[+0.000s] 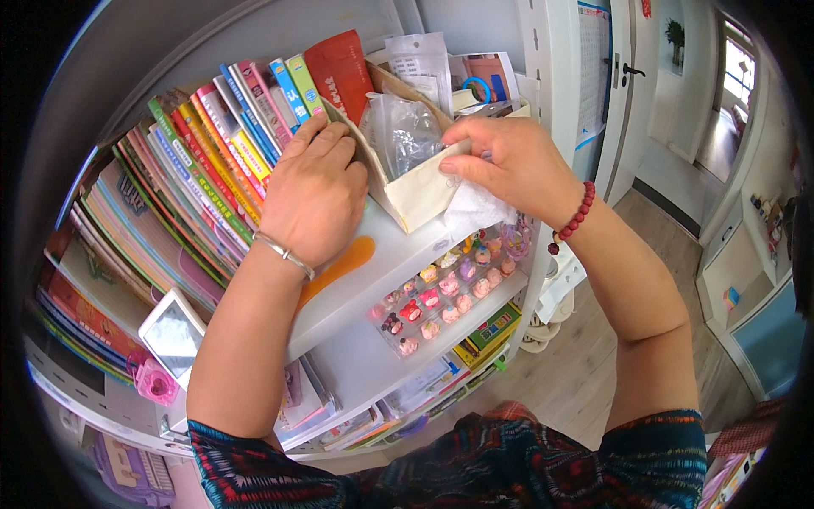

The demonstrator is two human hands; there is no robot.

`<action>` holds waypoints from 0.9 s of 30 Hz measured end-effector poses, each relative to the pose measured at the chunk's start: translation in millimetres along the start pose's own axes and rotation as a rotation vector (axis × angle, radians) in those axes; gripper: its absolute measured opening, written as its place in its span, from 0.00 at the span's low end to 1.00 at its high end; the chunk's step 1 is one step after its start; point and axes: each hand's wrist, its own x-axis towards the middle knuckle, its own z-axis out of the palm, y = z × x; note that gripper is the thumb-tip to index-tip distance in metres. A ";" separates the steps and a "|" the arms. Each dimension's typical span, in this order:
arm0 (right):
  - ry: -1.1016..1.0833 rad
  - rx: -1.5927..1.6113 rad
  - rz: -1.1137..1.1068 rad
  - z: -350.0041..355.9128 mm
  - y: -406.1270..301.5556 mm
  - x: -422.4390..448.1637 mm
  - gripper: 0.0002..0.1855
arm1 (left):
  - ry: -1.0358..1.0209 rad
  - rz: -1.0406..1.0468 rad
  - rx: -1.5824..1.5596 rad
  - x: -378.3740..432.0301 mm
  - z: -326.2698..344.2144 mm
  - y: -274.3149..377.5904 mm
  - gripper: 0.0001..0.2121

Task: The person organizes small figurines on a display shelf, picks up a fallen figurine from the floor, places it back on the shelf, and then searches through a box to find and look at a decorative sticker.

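Note:
My left hand [315, 191] lies palm down with its fingertips against the lower end of a green book [305, 83], beside the left wall of an open white cardboard box [416, 194]. What is under its palm is hidden. With thumb outside and fingers over the rim, my right hand [512, 153] grips the box's front wall. White tissue [478, 210] hangs below that hand; whether the hand also holds it, I cannot tell. Inside the box are a clear plastic bag [410, 137] and papers. A red packet [340, 73] stands between the green book and the box.
Books [197, 172] lean in a row along the shelf [381, 245]. An orange elongated thing [340, 267] lies partly behind my left forearm. A white-framed mirror [173, 334] stands at left. Below, a clear tray [439, 296] holds several small figures. A door [626, 95] is at right.

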 end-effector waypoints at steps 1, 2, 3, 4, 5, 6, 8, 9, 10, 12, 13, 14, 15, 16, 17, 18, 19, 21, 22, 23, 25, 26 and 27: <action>0.007 -0.022 -0.014 -0.3 1.2 -2.6 0.12 | 0.006 0.007 -0.012 1.4 -0.6 2.1 0.06; 0.006 -0.019 -0.019 -1.3 0.6 -4.6 0.12 | 0.011 0.014 -0.024 2.5 -1.6 5.1 0.05; 0.017 0.006 -0.012 -1.8 1.3 -6.9 0.11 | 0.001 0.012 -0.016 2.8 -3.3 8.2 0.05; 0.028 0.031 -0.005 -2.9 3.1 -9.0 0.10 | 0.052 0.011 -0.054 3.3 -4.8 10.3 0.05; 0.029 0.043 -0.009 -4.7 5.8 -10.9 0.10 | 0.104 0.010 -0.091 5.2 -5.4 12.7 0.04; 0.023 0.040 -0.033 -6.3 9.0 -12.1 0.10 | 0.087 0.008 -0.081 10.9 -11.2 14.7 0.04; 0.016 0.008 -0.055 -19.0 20.6 -13.9 0.10 | 0.148 0.008 0.016 39.0 -27.3 16.6 0.04; 0.015 0.013 -0.094 -20.9 24.1 -13.2 0.11 | 0.158 0.000 0.086 50.5 -38.9 16.8 0.04; 0.012 0.011 -0.130 -24.5 27.3 -12.1 0.11 | 0.147 -0.009 0.100 64.2 -44.5 14.9 0.04; -0.020 0.045 -0.161 -32.8 34.3 -8.9 0.12 | 0.026 -0.257 0.178 98.4 -44.4 4.6 0.06; -0.048 0.053 -0.179 -37.7 39.7 -8.0 0.12 | 0.024 -0.266 0.185 115.8 -37.2 -1.3 0.06; -0.066 0.055 -0.204 -41.5 46.0 -6.7 0.12 | -0.066 -0.354 0.216 134.0 -28.4 -8.7 0.09; -0.066 0.068 -0.220 -44.0 50.0 -6.0 0.12 | -0.159 -0.445 0.257 150.0 -24.8 -14.5 0.11; -0.047 0.062 -0.272 -45.7 54.6 -6.1 0.12 | -0.162 -0.454 0.273 164.0 -19.0 -18.5 0.11; -0.028 0.056 -0.323 -48.0 58.1 -6.3 0.12 | -0.325 -0.526 0.313 175.4 -11.4 -21.8 0.13; -0.092 0.055 -0.303 -53.7 62.0 -5.5 0.12 | -0.479 -0.595 0.341 186.7 -1.7 -23.8 0.15; -0.091 0.054 -0.315 -58.0 65.7 -4.3 0.12 | -0.474 -0.603 0.348 196.2 7.1 -24.9 0.15; -0.116 0.090 -0.333 -64.5 72.3 -2.3 0.12 | -0.724 -0.690 0.382 209.8 22.7 -25.3 0.16; -0.115 0.093 -0.343 -66.6 75.7 -1.6 0.12 | -0.723 -0.698 0.390 212.4 27.9 -25.9 0.16; -0.136 0.112 -0.336 -67.9 78.5 -0.6 0.12 | -0.731 -0.699 0.394 214.0 32.2 -27.1 0.15; -0.156 0.139 -0.332 -68.9 82.4 -0.6 0.12 | -0.746 -0.702 0.405 212.5 43.2 -31.9 0.14; -0.151 0.153 -0.333 -69.3 83.3 -0.8 0.12 | -0.715 -0.702 0.431 209.1 47.9 -37.4 0.14; -0.149 0.165 -0.330 -68.8 85.0 -1.3 0.12 | -0.684 -0.701 0.452 208.7 48.1 -36.1 0.13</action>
